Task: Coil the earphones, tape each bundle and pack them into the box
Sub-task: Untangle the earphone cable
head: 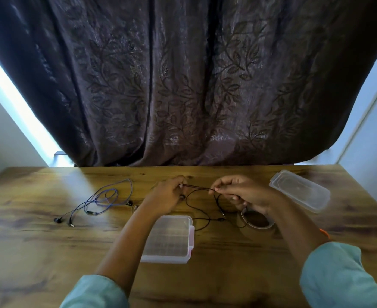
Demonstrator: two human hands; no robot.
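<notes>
Since the clear box (167, 238) on the worktop (50, 252) sits empty, lid (299, 190) off to the right, we're barely started. Blue earphones (103, 200) lie loose at left, tape roll (258, 220) unused, while left hand (167, 196) and right hand (238, 192) each pinch the black earphones (199, 206) cord, uncoiled.

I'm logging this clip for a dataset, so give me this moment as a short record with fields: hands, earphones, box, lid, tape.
left hand: pinching the black earphones cable, an earbud by its fingers
right hand: pinching the same cable, stretched taut between the hands
blue earphones: loose and uncoiled on the wooden table, to the left
box: clear plastic, open, empty, nearest the person
lid: off, lying far right
tape roll: flat on table beneath the right wrist
bundles packed: none
</notes>
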